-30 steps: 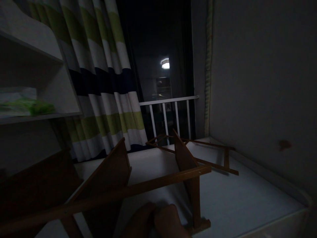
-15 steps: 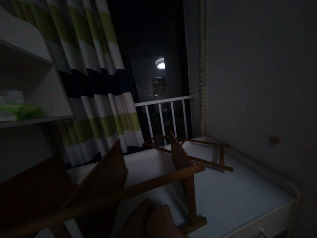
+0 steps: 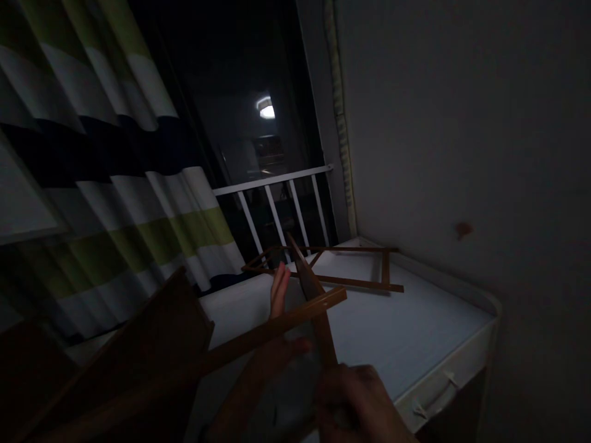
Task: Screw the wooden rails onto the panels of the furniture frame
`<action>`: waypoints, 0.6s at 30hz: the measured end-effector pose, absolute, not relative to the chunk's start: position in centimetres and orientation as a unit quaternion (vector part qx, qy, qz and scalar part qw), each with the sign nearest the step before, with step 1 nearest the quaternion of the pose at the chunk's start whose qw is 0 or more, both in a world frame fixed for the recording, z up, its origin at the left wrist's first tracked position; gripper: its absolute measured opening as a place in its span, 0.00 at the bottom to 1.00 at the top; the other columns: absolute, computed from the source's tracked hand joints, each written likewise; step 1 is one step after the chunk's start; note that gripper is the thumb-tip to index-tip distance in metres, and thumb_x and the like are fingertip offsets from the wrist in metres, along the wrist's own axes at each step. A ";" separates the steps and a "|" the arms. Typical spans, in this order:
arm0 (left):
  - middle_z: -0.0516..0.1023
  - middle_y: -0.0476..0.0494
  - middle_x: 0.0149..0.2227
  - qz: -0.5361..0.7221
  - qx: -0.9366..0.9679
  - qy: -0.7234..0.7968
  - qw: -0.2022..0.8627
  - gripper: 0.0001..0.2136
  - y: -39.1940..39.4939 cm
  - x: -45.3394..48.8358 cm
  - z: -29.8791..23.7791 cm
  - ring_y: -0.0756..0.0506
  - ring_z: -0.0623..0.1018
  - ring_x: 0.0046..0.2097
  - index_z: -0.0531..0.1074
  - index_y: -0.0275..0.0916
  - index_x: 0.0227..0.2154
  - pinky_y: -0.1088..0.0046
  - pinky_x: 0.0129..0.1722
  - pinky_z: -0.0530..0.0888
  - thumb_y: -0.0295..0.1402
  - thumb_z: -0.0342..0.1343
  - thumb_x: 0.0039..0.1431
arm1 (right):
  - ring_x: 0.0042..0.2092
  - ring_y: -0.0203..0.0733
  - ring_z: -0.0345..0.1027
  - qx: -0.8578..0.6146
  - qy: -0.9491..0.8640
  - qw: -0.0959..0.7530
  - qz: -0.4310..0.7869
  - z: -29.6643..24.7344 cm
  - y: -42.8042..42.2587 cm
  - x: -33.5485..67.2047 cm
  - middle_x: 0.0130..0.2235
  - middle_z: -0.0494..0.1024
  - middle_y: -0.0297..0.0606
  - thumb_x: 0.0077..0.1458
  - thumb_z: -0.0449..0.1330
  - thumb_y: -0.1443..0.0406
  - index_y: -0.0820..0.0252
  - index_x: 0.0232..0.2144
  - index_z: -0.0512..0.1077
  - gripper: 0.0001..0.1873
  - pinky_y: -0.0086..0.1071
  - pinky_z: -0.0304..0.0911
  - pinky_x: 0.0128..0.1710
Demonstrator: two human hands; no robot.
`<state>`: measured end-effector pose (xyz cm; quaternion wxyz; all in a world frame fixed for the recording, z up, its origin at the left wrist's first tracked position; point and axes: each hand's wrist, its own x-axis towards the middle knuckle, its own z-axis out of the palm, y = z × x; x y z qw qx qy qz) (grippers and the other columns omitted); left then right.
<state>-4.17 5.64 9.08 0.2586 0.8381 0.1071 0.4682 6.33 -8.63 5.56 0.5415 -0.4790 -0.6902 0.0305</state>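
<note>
Dim room with a striped curtain (image 3: 138,203) and a white railing (image 3: 272,184); a white tabletop (image 3: 406,332) carries a brown wooden folding frame (image 3: 277,326). Its long rail runs from low left up to the right. The left hand (image 3: 279,295) reaches up behind this rail with fingers open, holding nothing. The right hand (image 3: 355,400), nearer, closes around the frame's upright leg. A second flat wooden frame (image 3: 351,271) lies beyond. Half a second ago both hands were low, at the bottom edge.

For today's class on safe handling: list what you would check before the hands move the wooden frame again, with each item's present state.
1. Left hand on the wooden frame: ok, fingers flat against its upright panel.
2. Right hand gripping the frame's leg: cannot tell, too dark.
3. Second frame lying flat on the white surface: ok.
4. Striped curtain apart from the frame: cannot tell.
5. Lighting: not ok, dim.
</note>
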 end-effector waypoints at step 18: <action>0.60 0.40 0.50 0.460 0.872 0.007 0.167 0.18 4.6 -0.2 11.1 0.41 0.59 0.54 0.60 0.40 0.40 0.56 0.55 0.54 0.49 0.43 0.56 | 0.20 0.28 0.42 -0.298 -0.523 0.750 0.273 8.4 -5.1 8.8 0.18 0.51 0.23 0.54 0.55 0.68 0.56 0.32 0.65 0.02 0.23 0.41 0.18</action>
